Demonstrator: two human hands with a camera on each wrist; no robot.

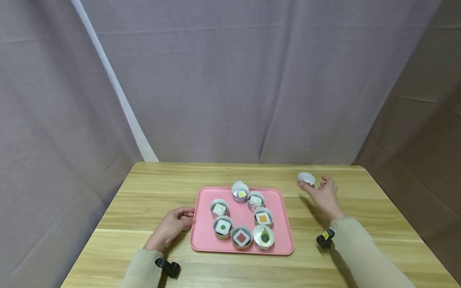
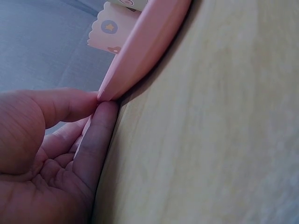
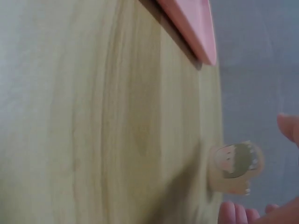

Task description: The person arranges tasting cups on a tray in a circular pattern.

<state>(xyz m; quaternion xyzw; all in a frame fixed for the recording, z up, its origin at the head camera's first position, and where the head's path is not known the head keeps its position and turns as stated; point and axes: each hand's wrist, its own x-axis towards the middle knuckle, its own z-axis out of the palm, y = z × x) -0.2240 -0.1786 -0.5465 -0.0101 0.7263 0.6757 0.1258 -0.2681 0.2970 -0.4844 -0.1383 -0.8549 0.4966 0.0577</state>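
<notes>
My left hand (image 1: 172, 227) pinches the left rim of a pink tray (image 1: 281, 248), with the thumb above and a finger at its underside in the left wrist view. On the tray, several paper baking cups (image 1: 240, 192) stand in a ring. Most hold a white piece, such as one with a green dot (image 1: 223, 227), one with a red centre (image 1: 241, 238) and one with an orange square (image 1: 264, 217). A green leaf (image 1: 265, 236) is in another. At the back right, my right hand (image 1: 325, 197) reaches around a separate paper cup (image 3: 233, 169), thumb and fingers spread either side of it.
The wooden table (image 1: 252, 272) runs back to a grey curtain (image 1: 223, 100). A brown curtain (image 1: 425, 160) hangs along the right side. Each wrist carries a small black camera, the left one (image 1: 173, 269) close over the tabletop.
</notes>
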